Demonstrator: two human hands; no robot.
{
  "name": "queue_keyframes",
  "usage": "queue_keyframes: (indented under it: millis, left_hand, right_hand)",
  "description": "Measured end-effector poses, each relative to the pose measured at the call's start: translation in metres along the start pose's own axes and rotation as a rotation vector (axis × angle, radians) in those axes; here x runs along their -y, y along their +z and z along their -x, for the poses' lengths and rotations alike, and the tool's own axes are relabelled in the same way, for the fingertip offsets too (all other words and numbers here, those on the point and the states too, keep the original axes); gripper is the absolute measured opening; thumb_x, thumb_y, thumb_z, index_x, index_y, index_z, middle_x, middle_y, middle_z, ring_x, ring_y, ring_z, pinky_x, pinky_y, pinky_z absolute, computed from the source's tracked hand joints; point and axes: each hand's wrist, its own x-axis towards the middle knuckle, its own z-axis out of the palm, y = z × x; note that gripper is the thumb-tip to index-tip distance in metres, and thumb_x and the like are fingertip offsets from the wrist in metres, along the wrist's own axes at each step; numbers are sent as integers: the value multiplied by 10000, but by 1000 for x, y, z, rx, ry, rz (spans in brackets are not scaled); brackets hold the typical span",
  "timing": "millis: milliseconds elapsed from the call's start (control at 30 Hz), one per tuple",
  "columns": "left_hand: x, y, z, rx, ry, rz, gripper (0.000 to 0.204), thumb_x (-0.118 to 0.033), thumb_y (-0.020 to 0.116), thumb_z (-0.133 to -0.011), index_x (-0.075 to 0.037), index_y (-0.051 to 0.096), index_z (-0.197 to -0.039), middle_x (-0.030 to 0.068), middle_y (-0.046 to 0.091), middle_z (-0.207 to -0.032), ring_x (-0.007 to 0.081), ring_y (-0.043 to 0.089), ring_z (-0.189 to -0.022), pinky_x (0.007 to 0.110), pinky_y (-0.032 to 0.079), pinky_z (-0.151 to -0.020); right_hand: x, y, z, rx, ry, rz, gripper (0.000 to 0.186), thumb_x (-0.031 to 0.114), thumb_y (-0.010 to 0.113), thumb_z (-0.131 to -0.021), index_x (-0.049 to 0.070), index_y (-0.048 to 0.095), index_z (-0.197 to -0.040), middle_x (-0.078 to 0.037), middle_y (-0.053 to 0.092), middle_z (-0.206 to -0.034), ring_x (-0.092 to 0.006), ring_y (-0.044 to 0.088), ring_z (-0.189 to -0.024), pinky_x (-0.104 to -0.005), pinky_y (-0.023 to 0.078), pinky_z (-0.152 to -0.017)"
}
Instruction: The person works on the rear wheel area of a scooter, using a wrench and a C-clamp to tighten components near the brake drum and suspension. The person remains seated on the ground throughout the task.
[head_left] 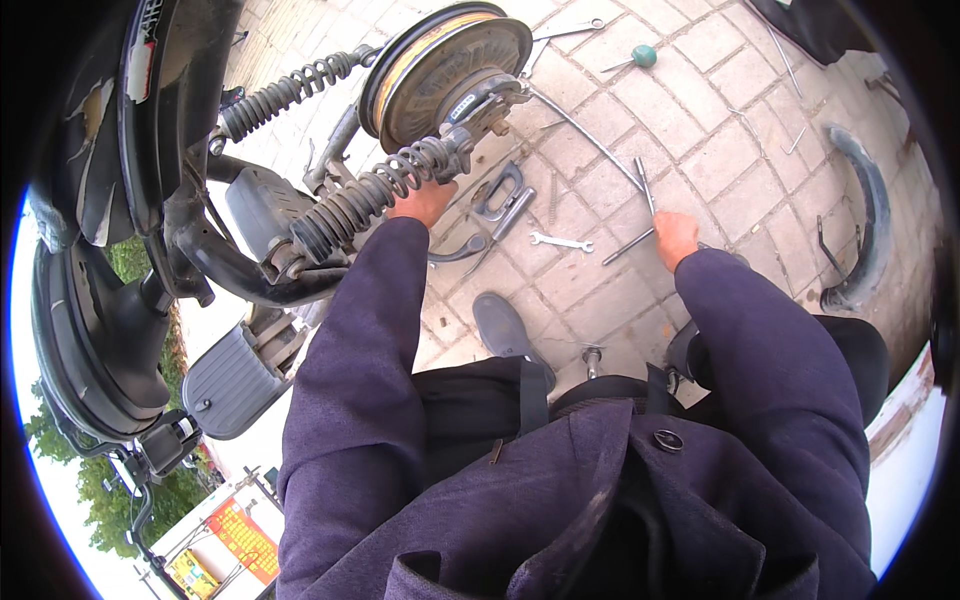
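Note:
My left hand (418,205) reaches in at the lower shock absorber (350,200) of a tipped black scooter, under its coil spring, fingers curled and mostly hidden by it. Above sits the rear wheel hub (445,75). My right hand (676,238) is closed around a slim metal rod (642,180) over the paving; another dark bar (625,248) lies just left of it. A long curved bar (580,130) runs from the hub toward that hand. Between my hands lie a silver open-ended wrench (560,241) and a grey-handled tool (500,190).
The scooter's body (110,340) fills the left. A screwdriver with green ball handle (643,56), several tools and a long wrench (565,28) lie farther back. A curved black fender (865,210) lies at right. My grey shoe (505,325) is on the paving (720,170).

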Motion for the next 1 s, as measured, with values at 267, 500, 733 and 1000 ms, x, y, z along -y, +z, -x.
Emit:
queue_keyframes:
  millis: [267,500,733,1000]
  left_hand:
    - [-5,7,14,-173,0,22,608,-379,725,-794,-74,629,-1311,233,678,-1222,407,677,-1075,487,532,-932]
    - [-25,20,80,-569,86,248,541,-266,731,-803,-25,645,-1280,223,648,-1240,407,582,-1203,507,439,-1046]
    - [-66,19,177,-319,70,766,497,-267,704,-846,-12,653,-1269,260,659,-1236,419,628,-1157,487,496,-989]
    - [-106,62,201,35,132,697,487,-306,681,-866,-63,667,-1288,216,722,-1144,389,666,-1125,465,511,-963]
  right_hand:
    - [29,-9,37,-153,-102,-100,92,116,673,-858,75,748,-893,-166,762,-924,-335,756,-917,-451,596,-746]
    - [50,-22,89,-143,-190,-214,192,186,636,-862,50,754,-928,-215,752,-953,-387,737,-946,-482,581,-814]
    - [54,-32,105,-81,-268,-198,252,213,641,-862,49,724,-1034,-216,733,-1063,-398,701,-1044,-496,551,-871]
    - [77,-4,109,44,-367,-344,296,315,687,-883,85,719,-1067,-190,728,-1109,-394,684,-1081,-502,539,-877]
